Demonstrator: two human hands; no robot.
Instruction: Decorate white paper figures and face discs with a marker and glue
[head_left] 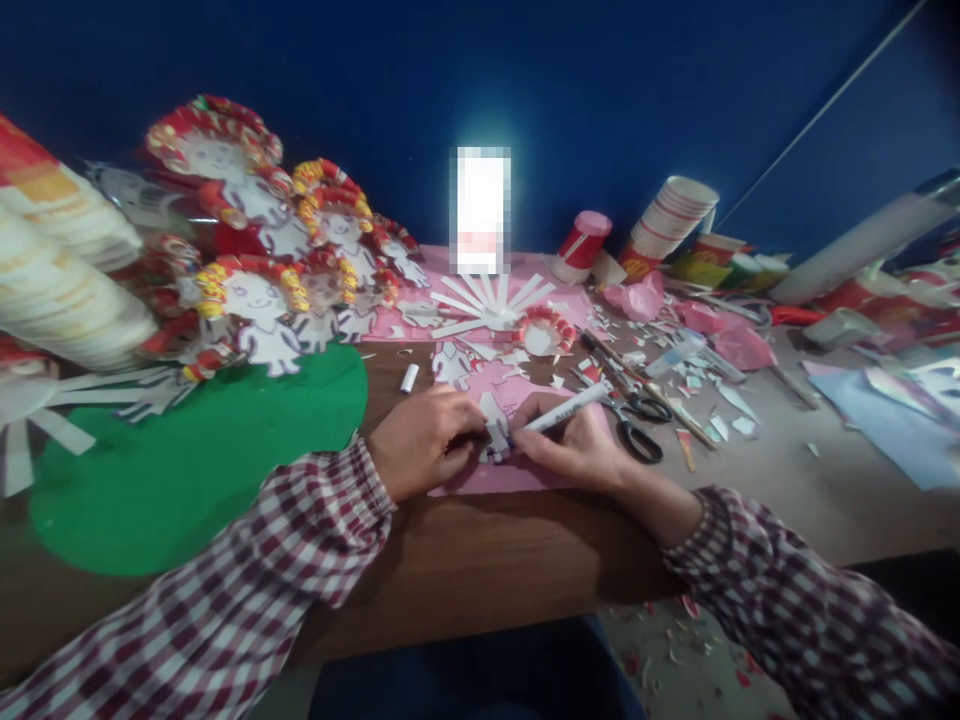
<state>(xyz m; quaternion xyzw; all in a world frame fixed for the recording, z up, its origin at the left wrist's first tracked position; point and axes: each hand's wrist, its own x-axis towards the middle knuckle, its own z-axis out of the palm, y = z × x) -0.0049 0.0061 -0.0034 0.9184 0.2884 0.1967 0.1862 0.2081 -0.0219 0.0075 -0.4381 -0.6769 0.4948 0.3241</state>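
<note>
My right hand [581,450] is closed round a white marker [564,406], its tip down at the edge of a small white paper doll cutout [493,412]. With curled fingers, my left hand [427,440] pins that cutout from its left side against a pink paper sheet [469,482]. Dark marks show near the cutout's lower end; my fingers hide part of it. A white marker cap [409,377] lies just beyond my left hand. Another paper cutout [450,365] is behind the one I hold.
Black-handled scissors [640,440] lie right of my right hand, among paper scraps [724,425]. To the left is a green paper oval [180,480], with several finished paper dolls [270,340] behind. Stacked paper cups [667,225] stand at the back right. A bright pixelated patch is at the back.
</note>
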